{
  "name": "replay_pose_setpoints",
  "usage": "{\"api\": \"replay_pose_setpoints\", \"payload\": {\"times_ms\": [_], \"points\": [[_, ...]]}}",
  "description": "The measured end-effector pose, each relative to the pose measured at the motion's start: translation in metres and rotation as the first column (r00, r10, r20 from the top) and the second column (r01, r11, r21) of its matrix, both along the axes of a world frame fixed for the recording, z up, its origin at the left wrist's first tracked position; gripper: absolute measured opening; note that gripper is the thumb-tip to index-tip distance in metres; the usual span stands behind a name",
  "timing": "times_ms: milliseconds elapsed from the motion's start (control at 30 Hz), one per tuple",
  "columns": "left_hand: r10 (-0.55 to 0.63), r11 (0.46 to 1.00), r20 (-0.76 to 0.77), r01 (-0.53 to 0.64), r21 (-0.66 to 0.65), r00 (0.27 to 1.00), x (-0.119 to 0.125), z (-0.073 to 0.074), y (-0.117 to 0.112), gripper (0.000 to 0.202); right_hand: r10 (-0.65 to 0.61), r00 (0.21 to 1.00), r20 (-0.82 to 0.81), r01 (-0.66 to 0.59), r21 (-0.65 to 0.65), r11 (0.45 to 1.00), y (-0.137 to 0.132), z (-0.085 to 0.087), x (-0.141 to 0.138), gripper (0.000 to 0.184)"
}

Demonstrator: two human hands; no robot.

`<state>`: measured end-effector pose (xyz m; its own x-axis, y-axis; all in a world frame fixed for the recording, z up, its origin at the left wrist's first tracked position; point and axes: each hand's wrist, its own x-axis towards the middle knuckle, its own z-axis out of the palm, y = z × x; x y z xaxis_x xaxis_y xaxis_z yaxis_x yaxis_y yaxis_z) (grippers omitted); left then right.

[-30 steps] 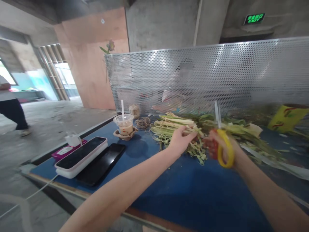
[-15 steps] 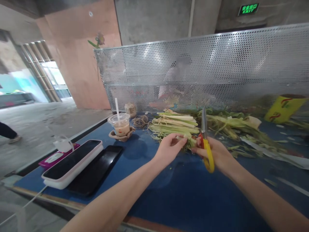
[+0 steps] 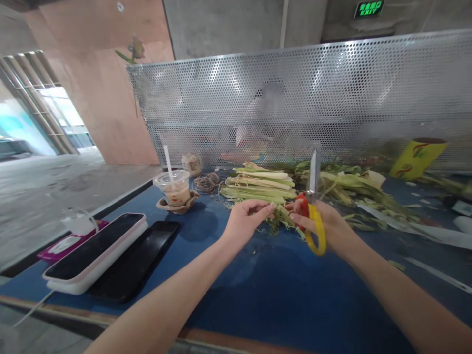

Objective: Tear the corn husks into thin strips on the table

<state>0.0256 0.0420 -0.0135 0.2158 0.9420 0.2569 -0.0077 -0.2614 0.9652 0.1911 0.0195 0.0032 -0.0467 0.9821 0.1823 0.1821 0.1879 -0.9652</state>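
My right hand (image 3: 330,227) grips a pair of scissors (image 3: 313,206) with red and yellow handles, blades pointing up and closed. My left hand (image 3: 245,221) pinches a small clump of green and pale leaf strips (image 3: 280,219) that lies between both hands on the blue table (image 3: 280,290). My right fingertips also touch that clump. Just behind it lies a neat stack of pale green husk strips (image 3: 260,184).
A loose pile of husks and leaves (image 3: 354,189) spreads to the right, with a yellow container (image 3: 416,158) behind. At left stand a plastic cup with a straw (image 3: 173,189), a coil of twine (image 3: 206,183), a phone on a white power bank (image 3: 94,250) and a black tablet (image 3: 136,265). A perforated metal screen (image 3: 295,98) backs the table.
Both hands drew back from the stack toward me, bringing a small clump of strips. The scissors stayed upright in my right hand. The view shifted right; a passer-by at left left the picture.
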Motion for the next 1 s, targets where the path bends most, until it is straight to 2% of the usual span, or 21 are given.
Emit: {"api": "replay_pose_setpoints", "payload": {"times_ms": [167,267,367,500,633,767,1000], "points": [[-0.083,0.996,-0.018,0.083,-0.038,0.996,0.008,0.001,-0.007,0.022,-0.028,0.985,0.171,0.012,0.091,0.996,-0.006,0.004,-0.004,0.029],[-0.040,0.999,-0.025,0.040,0.015,0.999,0.012,-0.001,-0.011,0.026,-0.060,0.981,0.183,0.038,0.123,0.992,-0.007,0.002,-0.004,0.030],[-0.077,0.997,-0.047,0.076,-0.028,0.996,0.014,-0.006,-0.011,0.037,-0.084,0.990,0.110,0.066,0.158,0.985,-0.005,-0.002,-0.001,0.029],[-0.234,0.962,-0.073,0.220,-0.159,0.970,0.013,-0.010,-0.011,0.022,-0.082,0.994,-0.073,0.095,0.193,0.977,-0.001,-0.009,0.007,0.031],[-0.259,0.963,-0.132,0.245,-0.111,0.957,0.010,-0.005,-0.013,0.025,-0.079,0.958,-0.275,0.144,0.226,0.963,0.002,-0.011,0.013,0.030],[-0.220,0.975,-0.245,0.212,-0.058,0.944,0.007,0.003,-0.016,0.025,-0.080,0.933,-0.351,0.148,0.171,0.974,0.003,-0.007,0.013,0.029],[-0.258,0.966,-0.196,0.258,-0.028,0.946,0.004,0.005,-0.020,0.033,-0.111,0.839,-0.533,0.173,0.067,0.983,0.005,-0.004,0.014,0.033]]}}
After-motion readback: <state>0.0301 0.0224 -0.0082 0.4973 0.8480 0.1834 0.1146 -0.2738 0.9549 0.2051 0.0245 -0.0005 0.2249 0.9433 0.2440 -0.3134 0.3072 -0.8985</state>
